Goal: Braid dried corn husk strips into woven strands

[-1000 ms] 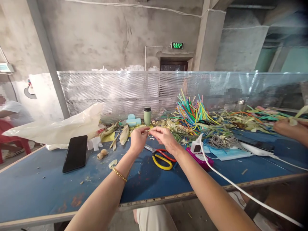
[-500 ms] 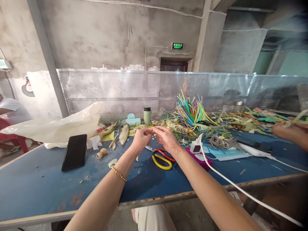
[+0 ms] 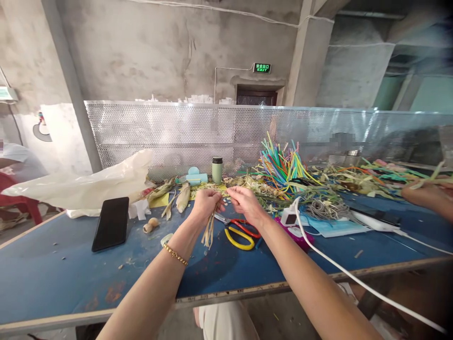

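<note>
My left hand (image 3: 208,204) is closed on a small bundle of dry, straw-coloured husk strips (image 3: 208,232), whose loose ends hang below it over the table. Close beside it, my right hand (image 3: 244,200) has thumb and forefinger pinched together. Anything between those fingertips is too small to make out. Scissors with one red and one yellow handle (image 3: 240,239) lie under and between my hands, blades toward the left. Pale husk scraps (image 3: 212,190) are scattered just beyond my fingers, and a whole dry husk (image 3: 183,198) rests to their left.
A black phone (image 3: 111,224), crumpled plastic sheeting (image 3: 88,184) and a green bottle (image 3: 217,171) stand or lie around. Coloured pipe-cleaner-like stems (image 3: 283,163) are heaped to the right, near a white charger cable (image 3: 329,262). A co-worker's hand (image 3: 424,191) holds husk strips far right.
The husk strips now hang visibly below my left hand, where they did not show before. My hands have moved slightly apart. At the far right, the co-worker's hand has shifted a little.
</note>
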The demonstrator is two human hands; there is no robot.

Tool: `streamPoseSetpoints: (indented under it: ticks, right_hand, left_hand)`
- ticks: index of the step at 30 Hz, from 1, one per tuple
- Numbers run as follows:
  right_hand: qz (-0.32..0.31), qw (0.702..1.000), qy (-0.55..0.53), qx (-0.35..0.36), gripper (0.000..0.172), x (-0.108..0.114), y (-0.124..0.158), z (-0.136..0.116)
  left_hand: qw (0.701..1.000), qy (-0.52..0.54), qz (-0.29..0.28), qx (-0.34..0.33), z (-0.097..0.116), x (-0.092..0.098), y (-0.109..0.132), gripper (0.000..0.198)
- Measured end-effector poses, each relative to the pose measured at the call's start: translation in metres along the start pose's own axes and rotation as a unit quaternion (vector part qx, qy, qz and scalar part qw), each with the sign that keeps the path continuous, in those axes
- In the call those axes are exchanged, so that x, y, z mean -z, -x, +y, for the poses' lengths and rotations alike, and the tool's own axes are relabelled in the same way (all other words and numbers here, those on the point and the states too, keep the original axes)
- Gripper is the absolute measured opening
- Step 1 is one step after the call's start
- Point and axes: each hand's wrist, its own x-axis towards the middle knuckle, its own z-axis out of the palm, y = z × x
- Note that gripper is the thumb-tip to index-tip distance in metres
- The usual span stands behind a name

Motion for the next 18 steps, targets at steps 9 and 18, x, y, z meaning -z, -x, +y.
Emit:
streamPoseSetpoints:
  ticks: [9,18]
  right_hand:
    - [-0.119,0.987,0.111,0.001,0.027,0.012,0.014,-0.02]
    - [-0.212,0.931,0.296,-0.019,0.009,0.027,0.012,-0.015]
  left_hand:
    - [0.998,-0.03,0.059,-0.02,-0.006,0.01,-0.009,0.028]
    - [0.986,-0.115,0.114,-0.034,-0.004,0.027,-0.016,0.028]
